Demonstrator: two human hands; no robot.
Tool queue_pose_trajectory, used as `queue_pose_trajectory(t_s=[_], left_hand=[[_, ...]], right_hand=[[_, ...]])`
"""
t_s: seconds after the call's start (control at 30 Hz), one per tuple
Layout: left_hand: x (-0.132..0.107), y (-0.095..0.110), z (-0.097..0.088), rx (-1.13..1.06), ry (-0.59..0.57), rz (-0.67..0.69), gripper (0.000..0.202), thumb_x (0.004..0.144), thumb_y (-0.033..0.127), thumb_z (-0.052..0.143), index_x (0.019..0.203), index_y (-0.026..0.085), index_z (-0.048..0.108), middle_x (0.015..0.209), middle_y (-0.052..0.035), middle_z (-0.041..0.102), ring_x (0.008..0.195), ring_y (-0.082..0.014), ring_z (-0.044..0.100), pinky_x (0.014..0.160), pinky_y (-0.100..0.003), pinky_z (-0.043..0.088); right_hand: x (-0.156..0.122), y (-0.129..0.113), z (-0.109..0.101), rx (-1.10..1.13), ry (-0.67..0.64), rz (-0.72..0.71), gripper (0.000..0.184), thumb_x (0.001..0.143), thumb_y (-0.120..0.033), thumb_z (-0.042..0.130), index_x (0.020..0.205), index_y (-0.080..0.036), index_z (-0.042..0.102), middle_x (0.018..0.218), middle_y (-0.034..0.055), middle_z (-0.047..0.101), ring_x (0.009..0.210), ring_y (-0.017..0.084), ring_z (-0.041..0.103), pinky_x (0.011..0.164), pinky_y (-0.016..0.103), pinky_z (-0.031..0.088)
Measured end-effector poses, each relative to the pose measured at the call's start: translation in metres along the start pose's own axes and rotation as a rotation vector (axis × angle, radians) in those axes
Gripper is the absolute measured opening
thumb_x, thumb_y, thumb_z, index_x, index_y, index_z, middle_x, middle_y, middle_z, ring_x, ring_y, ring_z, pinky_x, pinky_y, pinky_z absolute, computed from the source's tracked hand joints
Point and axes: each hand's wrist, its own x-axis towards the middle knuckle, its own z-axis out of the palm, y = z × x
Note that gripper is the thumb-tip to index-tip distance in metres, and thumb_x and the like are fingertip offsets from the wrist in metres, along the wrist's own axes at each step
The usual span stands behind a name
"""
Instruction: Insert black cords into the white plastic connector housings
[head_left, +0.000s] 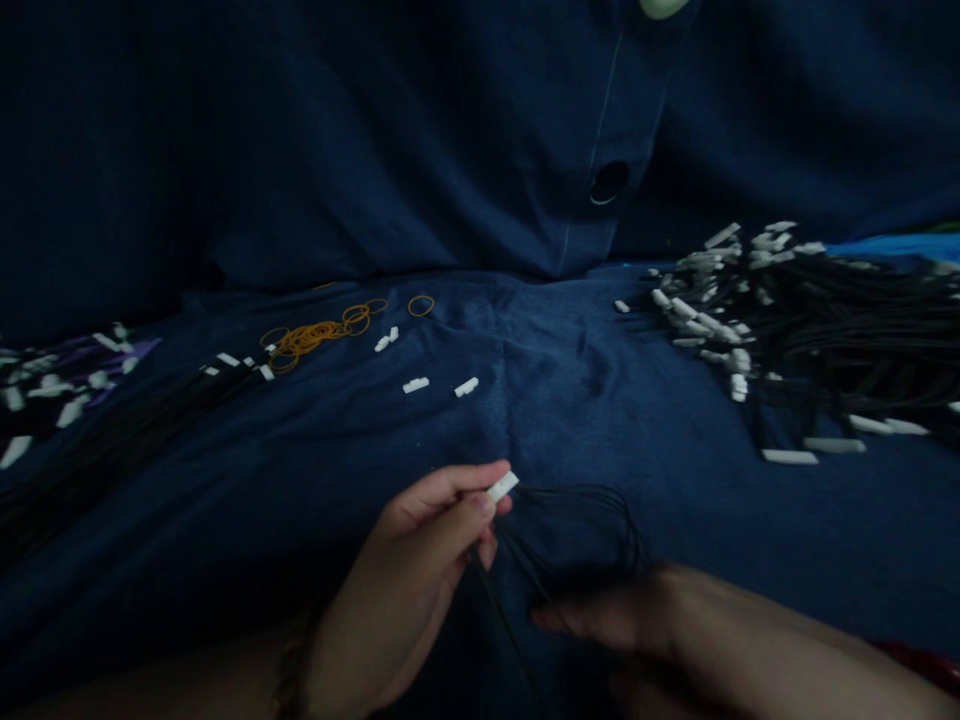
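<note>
- Blue cloth lies before us; bands at eleven o'clock.
- Our left hand pinches a white piece.
- Right hand, five o'clock, by wires: grip, we cannot tell.

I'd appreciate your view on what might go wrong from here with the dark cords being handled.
1. The dark cords loop out between the left hand and the right hand, so they might tangle.
2. The white tab is small and pinched with its end sticking out, so it may slip from the left hand's grip.
3. Loose white pieces lie just ahead on the blue cloth; a sweeping cord could shift them.
</note>
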Motion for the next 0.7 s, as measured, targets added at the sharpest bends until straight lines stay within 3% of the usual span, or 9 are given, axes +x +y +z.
queue_pose_trajectory(t_s=[0.1,0.2,0.3,0.37,0.47,0.6,0.7], left_hand=[[-0.001,0.000,-0.001,-0.013,-0.014,0.007,0.015,0.074,0.019,0.059,0.086,0.019,0.067,0.078,-0.0014,0.064,0.066,-0.0091,0.050,0.061,-0.021,0.037],[-0.001,0.000,-0.001,-0.020,-0.019,0.004,0.015,0.074,0.018,0.059,0.086,0.019,0.068,0.077,-0.0007,0.064,0.062,-0.0082,0.049,0.060,-0.021,0.037],[0.000,0.000,0.001,-0.002,-0.008,0.006,0.015,0.073,0.018,0.060,0.086,0.019,0.068,0.078,-0.0012,0.065,0.064,-0.0091,0.049,0.062,-0.022,0.037],[0.001,0.001,0.002,0.009,0.004,0.002,0.016,0.072,0.018,0.060,0.086,0.018,0.068,0.076,-0.0016,0.064,0.065,-0.0102,0.049,0.063,-0.023,0.037],[0.001,0.002,0.003,0.020,0.010,-0.008,0.017,0.072,0.019,0.060,0.087,0.018,0.068,0.072,-0.0011,0.062,0.065,-0.0107,0.048,0.064,-0.024,0.036],[0.000,0.003,0.004,0.025,0.007,-0.002,0.017,0.073,0.020,0.060,0.088,0.018,0.067,0.077,-0.0021,0.063,0.067,-0.0112,0.048,0.064,-0.024,0.035],[0.000,0.003,0.004,0.023,0.002,0.017,0.017,0.074,0.019,0.058,0.089,0.018,0.067,0.081,-0.0039,0.063,0.072,-0.0129,0.049,0.065,-0.025,0.035]], right_hand=[[0.013,-0.002,-0.003,0.197,-0.120,0.160,0.045,0.073,-0.008,0.037,0.111,-0.024,0.055,0.063,-0.0012,0.062,0.045,0.009,0.056,0.040,0.015,0.043],[0.022,-0.005,-0.005,0.438,-0.149,0.319,0.037,0.079,-0.013,0.033,0.110,-0.017,0.053,0.071,0.0032,0.062,0.051,0.008,0.058,0.044,0.014,0.043],[0.025,-0.005,-0.001,0.730,-0.189,0.450,0.025,0.075,-0.009,0.043,0.097,-0.015,0.052,0.071,0.0018,0.061,0.058,0.007,0.059,0.045,0.010,0.038],[0.025,-0.003,0.001,0.899,-0.193,0.507,0.026,0.069,-0.004,0.049,0.093,-0.016,0.047,0.066,-0.0018,0.059,0.054,0.005,0.058,0.045,0.008,0.037],[0.025,-0.003,-0.003,1.128,-0.180,0.475,0.024,0.071,-0.008,0.052,0.093,-0.017,0.045,0.061,-0.0040,0.057,0.045,0.003,0.053,0.042,0.008,0.036],[0.025,-0.008,-0.025,1.399,-0.179,0.385,0.009,0.074,-0.020,0.048,0.080,-0.018,0.054,0.062,-0.0037,0.057,0.044,0.002,0.053,0.042,0.007,0.036],[0.021,-0.011,-0.044,1.295,-0.079,0.265,0.006,0.073,-0.024,0.053,0.077,-0.023,0.057,0.063,-0.0069,0.057,0.039,0.001,0.051,0.037,0.006,0.032]])
